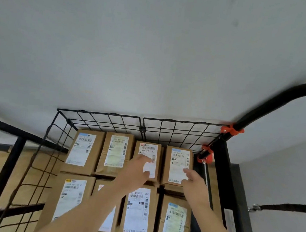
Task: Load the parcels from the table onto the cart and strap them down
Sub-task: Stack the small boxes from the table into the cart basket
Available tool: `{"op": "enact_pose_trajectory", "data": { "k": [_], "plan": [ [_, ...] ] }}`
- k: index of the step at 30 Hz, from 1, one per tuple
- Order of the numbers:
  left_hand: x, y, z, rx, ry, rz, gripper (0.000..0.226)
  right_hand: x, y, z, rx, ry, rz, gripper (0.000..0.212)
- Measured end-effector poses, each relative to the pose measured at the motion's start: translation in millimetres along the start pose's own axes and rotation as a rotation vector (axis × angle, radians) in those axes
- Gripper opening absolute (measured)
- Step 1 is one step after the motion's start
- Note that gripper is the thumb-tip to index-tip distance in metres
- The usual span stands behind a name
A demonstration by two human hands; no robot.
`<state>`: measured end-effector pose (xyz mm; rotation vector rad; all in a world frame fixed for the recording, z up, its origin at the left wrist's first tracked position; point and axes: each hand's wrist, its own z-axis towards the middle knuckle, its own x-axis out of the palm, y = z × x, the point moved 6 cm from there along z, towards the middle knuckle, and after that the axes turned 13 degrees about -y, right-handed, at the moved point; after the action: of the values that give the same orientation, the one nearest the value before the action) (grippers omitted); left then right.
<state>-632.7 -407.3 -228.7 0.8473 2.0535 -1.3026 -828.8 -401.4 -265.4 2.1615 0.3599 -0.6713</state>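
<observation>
On the back row of the cart (221, 157), left grip (138, 171) and right grip (192, 182) lie spread flat atop neighbouring parcels (147, 148), pinching nothing. Cardboard judged stiff, light, smooth-faced: hold at opposite side edges. Boxes sit packed touching; wire wall (185, 122) just behind, handle (274, 102) at right. Free room is overhead only.

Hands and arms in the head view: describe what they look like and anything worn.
The left hand and right hand are bare: no gloves, rings or watch visible. The left forearm and right forearm are uncovered down to the frame's edge; no sleeve shows.
</observation>
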Motion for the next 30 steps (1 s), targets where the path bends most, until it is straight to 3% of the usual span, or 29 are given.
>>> {"op": "enact_pose_trajectory", "data": {
  "k": [7, 16, 30],
  "plan": [
    [-89, 35, -68, 0.12, -0.126, 0.031, 0.04, 20, 79, -108, -0.246, -0.01, -0.058, 0.037],
    [-224, 137, -201, 0.209, -0.359, -0.028, 0.042, 111, 144, -282, -0.501, 0.071, -0.077, 0.037],
    [-388, 329, -369, 0.002, -0.712, -0.019, 0.042, 283, 235, -509, -0.848, 0.302, -0.076, 0.031]
  ]
}}
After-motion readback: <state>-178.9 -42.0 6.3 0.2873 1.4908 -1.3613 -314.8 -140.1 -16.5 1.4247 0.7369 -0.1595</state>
